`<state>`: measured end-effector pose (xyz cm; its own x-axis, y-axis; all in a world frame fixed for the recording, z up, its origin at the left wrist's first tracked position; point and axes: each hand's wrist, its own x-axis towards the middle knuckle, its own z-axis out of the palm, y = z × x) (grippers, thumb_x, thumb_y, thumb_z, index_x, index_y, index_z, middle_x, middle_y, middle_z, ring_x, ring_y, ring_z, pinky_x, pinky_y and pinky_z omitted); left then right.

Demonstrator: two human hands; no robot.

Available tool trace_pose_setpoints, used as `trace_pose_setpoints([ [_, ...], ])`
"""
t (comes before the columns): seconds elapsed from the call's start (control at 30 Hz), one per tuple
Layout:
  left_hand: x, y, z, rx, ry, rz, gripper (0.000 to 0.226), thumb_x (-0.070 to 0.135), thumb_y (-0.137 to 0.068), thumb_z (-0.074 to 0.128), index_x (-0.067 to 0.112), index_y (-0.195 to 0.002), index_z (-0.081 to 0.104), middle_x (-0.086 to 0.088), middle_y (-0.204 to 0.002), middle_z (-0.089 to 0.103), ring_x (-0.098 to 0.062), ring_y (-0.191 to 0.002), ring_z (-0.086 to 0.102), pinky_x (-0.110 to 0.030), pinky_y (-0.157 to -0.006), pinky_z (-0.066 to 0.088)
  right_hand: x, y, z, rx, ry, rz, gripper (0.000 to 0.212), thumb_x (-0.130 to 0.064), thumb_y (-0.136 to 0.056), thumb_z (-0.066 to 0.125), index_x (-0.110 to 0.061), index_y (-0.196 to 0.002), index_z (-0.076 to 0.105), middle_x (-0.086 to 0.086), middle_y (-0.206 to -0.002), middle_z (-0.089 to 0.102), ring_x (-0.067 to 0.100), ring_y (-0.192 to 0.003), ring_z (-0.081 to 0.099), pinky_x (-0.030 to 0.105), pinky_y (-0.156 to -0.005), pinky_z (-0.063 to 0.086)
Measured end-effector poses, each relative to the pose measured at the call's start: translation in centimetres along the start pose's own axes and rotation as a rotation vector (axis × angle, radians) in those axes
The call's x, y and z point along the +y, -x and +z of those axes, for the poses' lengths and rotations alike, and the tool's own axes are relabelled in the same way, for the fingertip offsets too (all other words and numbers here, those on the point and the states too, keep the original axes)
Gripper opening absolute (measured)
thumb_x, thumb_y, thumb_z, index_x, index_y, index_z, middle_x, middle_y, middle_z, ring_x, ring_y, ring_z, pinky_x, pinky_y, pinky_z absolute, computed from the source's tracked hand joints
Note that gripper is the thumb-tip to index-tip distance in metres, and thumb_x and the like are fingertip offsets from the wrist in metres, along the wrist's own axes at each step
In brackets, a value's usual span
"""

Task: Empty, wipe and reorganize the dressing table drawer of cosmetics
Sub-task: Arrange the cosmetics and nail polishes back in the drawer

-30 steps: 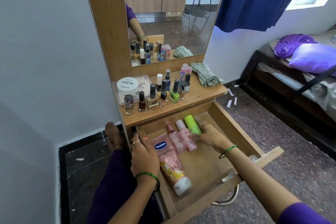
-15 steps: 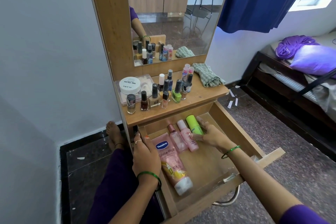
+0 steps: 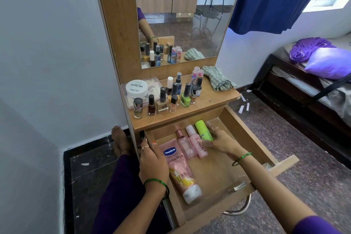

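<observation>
my right hand [image 3: 221, 143] has its fingers [image 3: 212, 126] curled round the green bottle [image 3: 203, 132], thumb against the pink bottle [image 3: 197, 143] just beside it. my left hand [image 3: 152, 159] rests on the left wall of the open drawer [image 3: 245, 138], fingers loosely bent over the rim and grasping nothing that i can make out, the thumb near the vaseline tube [image 3: 180, 171]. the tube lies lengthwise along the left side of the drawer, white cap toward me. beside its top end a clear pink bottle [image 3: 184, 144] lies in a row with the pink bottle and the green one, all near the back of the drawer. both wrists wear green bangles [image 3: 242, 158]. above the drawer, on the worktop [image 3: 212, 99], a cluster of nail polish bottles [image 3: 171, 97] stands upright, with a white round tub [image 3: 136, 88] on a clear box to the left and a folded checked cloth [image 3: 217, 80] to the right, below the mirror [image 3: 180, 15]. my bare foot [image 3: 118, 138] rests on the floor left of the dresser.
</observation>
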<state>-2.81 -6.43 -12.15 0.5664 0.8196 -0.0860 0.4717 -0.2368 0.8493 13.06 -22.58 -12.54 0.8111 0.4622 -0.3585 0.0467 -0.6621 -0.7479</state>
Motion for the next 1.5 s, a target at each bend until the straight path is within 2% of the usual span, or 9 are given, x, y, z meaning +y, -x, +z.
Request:
trace_pose_setpoints([
  [0.17, 0.0, 0.1, -0.1, 0.006, -0.005, 0.012, 0.042, 0.032, -0.101, 0.030, 0.017, -0.139, 0.038, -0.005, -0.117, 0.060, -0.013, -0.087, 0.057, -0.014, -0.050, 0.028, 0.1, -0.1, -0.4, 0.065, -0.021, 0.002, 0.092, -0.033, -0.072, 0.078, -0.013, -0.146, 0.028, 0.004, -0.147, 0.039, 0.019, -0.135, 0.039, 0.039, -0.114, 0.031],
  [0.3, 0.0, 0.1, 0.0, 0.009, 0.001, 0.021, 0.042, 0.032, -0.101, 0.029, 0.017, -0.139, 0.038, -0.004, -0.112, 0.061, -0.007, -0.080, 0.049, -0.014, -0.050, 0.028, -1.1, 1.2, -1.6, 0.276, 0.047, -0.010, 0.073, -0.030, -0.077, 0.076, -0.014, -0.139, 0.040, 0.004, -0.140, 0.046, 0.021, -0.129, 0.044, 0.040, -0.109, 0.038],
  [0.5, -0.5, -0.2, 0.2, 0.024, -0.004, 0.008, 0.041, 0.036, -0.100, 0.029, 0.018, -0.135, 0.042, -0.002, -0.107, 0.063, -0.012, -0.082, 0.057, -0.018, -0.051, 0.034, -6.5, 4.4, -1.8, 0.613, 0.014, -0.314, 0.040, -0.020, -0.080, 0.072, -0.019, -0.116, 0.057, -0.002, -0.106, 0.057, 0.012, -0.094, 0.057, 0.019, -0.080, 0.049],
  [0.7, -0.3, -0.1, 0.2, 0.023, -0.020, 0.005, 0.040, 0.034, -0.101, 0.030, 0.018, -0.136, 0.041, -0.002, -0.111, 0.061, -0.019, -0.094, 0.061, -0.017, -0.052, 0.031, -12.9, 5.3, 1.1, 0.439, 0.161, -0.517, 0.047, -0.020, -0.085, 0.066, -0.027, -0.128, 0.049, -0.005, -0.095, 0.056, 0.009, -0.077, 0.059, 0.021, -0.073, 0.053],
  [0.9, -0.3, -0.3, 0.1, 0.014, -0.010, -0.003, 0.038, 0.033, -0.100, 0.031, 0.019, -0.133, 0.041, -0.001, -0.102, 0.061, -0.010, -0.077, 0.053, -0.019, -0.050, 0.034, -14.6, 3.7, 3.1, 0.438, 0.277, -0.546, 0.058, -0.025, -0.088, 0.062, -0.028, -0.141, 0.036, -0.004, -0.097, 0.053, 0.011, -0.070, 0.055, 0.025, -0.079, 0.048],
  [1.03, -0.3, -0.3, 0.2, 0.023, -0.012, 0.004, 0.038, 0.034, -0.100, 0.031, 0.018, -0.133, 0.042, -0.002, -0.103, 0.063, -0.010, -0.078, 0.055, -0.019, -0.050, 0.035, -15.0, 3.7, 3.3, 0.459, 0.256, -0.523, 0.039, -0.021, -0.089, 0.061, -0.021, -0.126, 0.047, -0.002, -0.093, 0.057, 0.012, -0.073, 0.058, 0.031, -0.077, 0.052],
  [1.17, -0.3, -0.3, 0.2, 0.020, -0.016, -0.003, 0.039, 0.034, -0.100, 0.031, 0.019, -0.133, 0.042, -0.002, -0.106, 0.063, -0.012, -0.080, 0.057, -0.018, -0.051, 0.035, -14.8, 4.0, 3.1, 0.474, 0.239, -0.533, 0.016, -0.017, -0.089, 0.060, -0.018, -0.099, 0.047, -0.001, -0.083, 0.057, 0.009, -0.069, 0.053, 0.022, -0.062, 0.044],
  [1.3, -0.1, -0.1, 0.0, 0.017, -0.008, 0.005, 0.041, 0.035, -0.100, 0.030, 0.019, -0.137, 0.039, -0.003, -0.111, 0.062, -0.017, -0.089, 0.062, -0.018, -0.052, 0.035, -13.5, 5.2, 1.9, 0.473, 0.240, -0.503, 0.011, -0.017, -0.090, 0.059, -0.017, -0.093, 0.049, -0.008, -0.077, 0.056, 0.003, -0.063, 0.053, 0.012, -0.060, 0.043],
  [1.5, 0.3, 0.1, -0.3, 0.007, 0.018, -0.009, 0.037, 0.033, -0.101, 0.030, 0.018, -0.131, 0.043, 0.008, -0.090, 0.054, 0.000, -0.063, 0.046, -0.017, -0.046, 0.029, -9.0, 7.3, -1.7, 0.555, 0.315, -0.409, 0.016, -0.015, -0.084, 0.066, -0.019, -0.090, 0.051, -0.017, -0.070, 0.052, -0.006, -0.059, 0.048, 0.004, -0.060, 0.039],
])
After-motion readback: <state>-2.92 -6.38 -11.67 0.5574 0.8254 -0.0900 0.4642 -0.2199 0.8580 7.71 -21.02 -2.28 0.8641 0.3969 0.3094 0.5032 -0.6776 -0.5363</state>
